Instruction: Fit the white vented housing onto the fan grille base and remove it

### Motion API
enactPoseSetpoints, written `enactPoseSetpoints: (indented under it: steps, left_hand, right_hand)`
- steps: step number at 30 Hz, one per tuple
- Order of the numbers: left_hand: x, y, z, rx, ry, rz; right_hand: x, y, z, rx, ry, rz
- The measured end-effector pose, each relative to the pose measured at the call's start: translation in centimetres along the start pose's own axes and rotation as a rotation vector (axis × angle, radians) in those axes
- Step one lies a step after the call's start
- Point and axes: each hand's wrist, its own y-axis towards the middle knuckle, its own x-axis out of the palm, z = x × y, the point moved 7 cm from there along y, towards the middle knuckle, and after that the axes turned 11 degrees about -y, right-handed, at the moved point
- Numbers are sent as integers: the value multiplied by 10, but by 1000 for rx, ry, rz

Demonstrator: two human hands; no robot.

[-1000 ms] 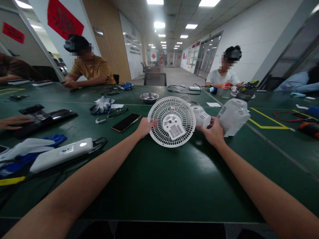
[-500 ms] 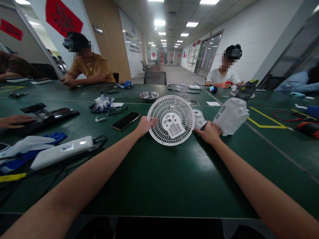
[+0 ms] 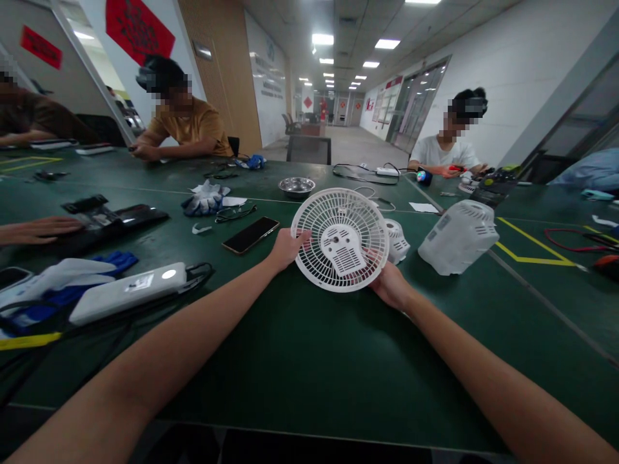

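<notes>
A round white fan grille [image 3: 340, 240] is held up, tilted, above the green table [image 3: 309, 361]. My left hand [image 3: 289, 248] grips its left rim, thumb on the near face. At the lower right rim is my right hand [image 3: 391, 283], with its fingers behind the grille, partly seen through the slots. Just behind the right side of the grille stands a white vented part [image 3: 396, 241]. Farther right, a translucent white plastic housing [image 3: 457, 238] rests on the table.
A black phone [image 3: 251, 234], gloves [image 3: 206, 198] and a metal bowl [image 3: 296, 187] lie beyond my left hand. A white power bank [image 3: 128, 293] with cables is at the left. Another person's hand [image 3: 41, 229] touches a black device [image 3: 116, 222]. People sit across the table.
My right hand has left the white vented part and moved to the grille's lower right rim, its fingers now behind it. The view has shifted slightly, and my left hand keeps its hold.
</notes>
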Motion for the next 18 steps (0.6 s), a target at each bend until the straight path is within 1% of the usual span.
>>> enactPoseSetpoints:
  steps: [2, 3, 4, 6, 8, 10, 12, 14, 16, 17, 18]
  left_hand:
    - [1, -6, 15, 118, 55, 53]
    - [2, -9, 22, 166, 85, 85]
    - [5, -11, 28, 195, 115, 82]
    - [11, -14, 34, 217, 146, 57]
    - [17, -13, 34, 212, 157, -13]
    - [21, -10, 28, 178, 163, -101]
    - [19, -6, 18, 97, 165, -162]
    - [14, -1, 7, 4, 149, -216]
    - [12, 1, 1, -63, 113, -273]
    - [11, 2, -2, -99, 73, -284]
    - [9, 3, -5, -151, -1, -264]
  right_hand:
    - [16, -8, 1, 35, 106, -98]
    - [21, -12, -1, 30, 132, -123]
    - [23, -14, -3, 11, 146, -125]
    - [20, -18, -8, -54, 148, -84]
    - [11, -19, -15, -136, 152, 6]
    - [-3, -19, -21, -212, 168, 131]
    - [-16, -20, -25, -259, 159, 239]
    - [-25, -21, -28, -279, 106, 307]
    - [-32, -22, -30, -303, 16, 355]
    - [-35, -23, -31, -320, -45, 378]
    - [-38, -24, -33, -344, -115, 403]
